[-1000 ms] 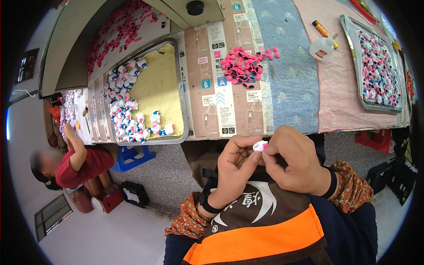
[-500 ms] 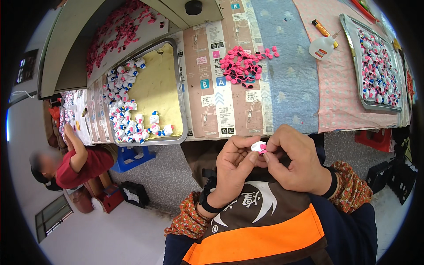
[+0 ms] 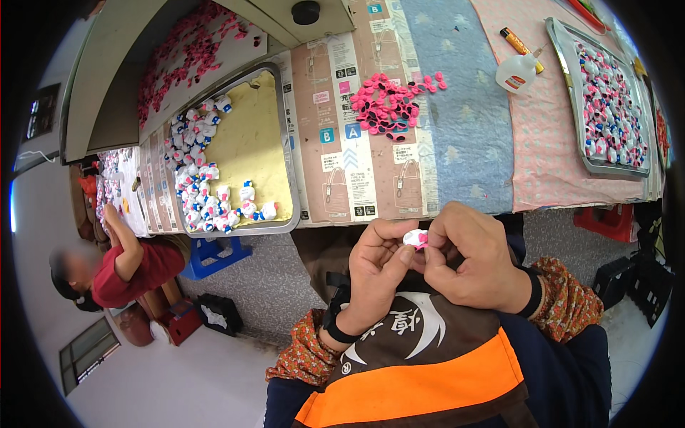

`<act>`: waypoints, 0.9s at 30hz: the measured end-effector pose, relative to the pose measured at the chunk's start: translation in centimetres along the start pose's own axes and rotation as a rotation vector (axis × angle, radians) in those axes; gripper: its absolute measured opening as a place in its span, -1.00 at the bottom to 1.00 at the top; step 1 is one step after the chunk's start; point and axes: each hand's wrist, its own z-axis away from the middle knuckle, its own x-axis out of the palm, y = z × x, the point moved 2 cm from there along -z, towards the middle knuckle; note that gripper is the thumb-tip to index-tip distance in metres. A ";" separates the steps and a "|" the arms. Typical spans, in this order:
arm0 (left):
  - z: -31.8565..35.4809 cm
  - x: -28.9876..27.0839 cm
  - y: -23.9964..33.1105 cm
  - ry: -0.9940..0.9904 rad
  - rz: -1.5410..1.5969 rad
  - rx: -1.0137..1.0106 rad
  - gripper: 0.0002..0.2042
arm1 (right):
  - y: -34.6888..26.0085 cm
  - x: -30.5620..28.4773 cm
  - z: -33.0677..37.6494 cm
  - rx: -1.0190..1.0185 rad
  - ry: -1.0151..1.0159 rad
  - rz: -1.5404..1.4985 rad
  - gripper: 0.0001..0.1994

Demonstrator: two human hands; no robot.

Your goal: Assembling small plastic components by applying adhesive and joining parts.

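Observation:
Between my two hands, just off the table's front edge, is a small white figurine (image 3: pixel 411 236) with pink parts on its right side. My left hand (image 3: pixel 372 274) is closed around it, with the thumb pressed on its lower side. The thumb and fingers of my right hand (image 3: pixel 474 260) pinch the figurine at its pink side, and the fingertips partly cover that spot. Beyond my hands, a loose pile of small pink and black pieces (image 3: pixel 385 107) lies on the patterned table cover (image 3: pixel 335 182).
A metal tray (image 3: pixel 291 157) with white and blue figurines stands at the left, beside a metal cabinet (image 3: pixel 103 107). At the right are a glue bottle (image 3: pixel 515 74), an orange tube (image 3: pixel 515 41) and another filled tray (image 3: pixel 596 170). A person in red (image 3: pixel 132 264) sits at far left.
The figurine has turned slightly between my fingers, showing more of its white side. My right fingers have shifted a little against it; my left hand holds about the same place.

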 end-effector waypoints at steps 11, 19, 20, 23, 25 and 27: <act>-0.5 -1.1 0.0 -0.167 0.146 -0.154 -0.76 | 0.9 -0.7 0.3 0.428 -0.174 -0.305 -0.83; -0.3 -0.9 -0.2 -0.146 -0.027 -0.041 -0.73 | 1.3 -0.7 0.6 0.505 -0.212 -0.368 -0.82; -0.4 -0.9 -0.3 -0.148 -0.011 -0.030 -0.75 | 1.0 -0.7 0.4 0.422 -0.190 -0.277 -0.82; -0.5 -0.6 -0.2 -0.140 -0.001 -0.023 -0.76 | 0.4 -0.5 0.1 0.357 -0.163 -0.210 -0.82; -0.5 -0.5 -0.2 -0.130 -0.007 -0.027 -0.76 | 0.4 -0.5 0.2 0.375 -0.156 -0.232 -0.82; -0.4 -0.7 -0.3 -0.155 0.011 -0.055 -0.76 | 0.8 -0.5 0.3 0.361 -0.184 -0.228 -0.82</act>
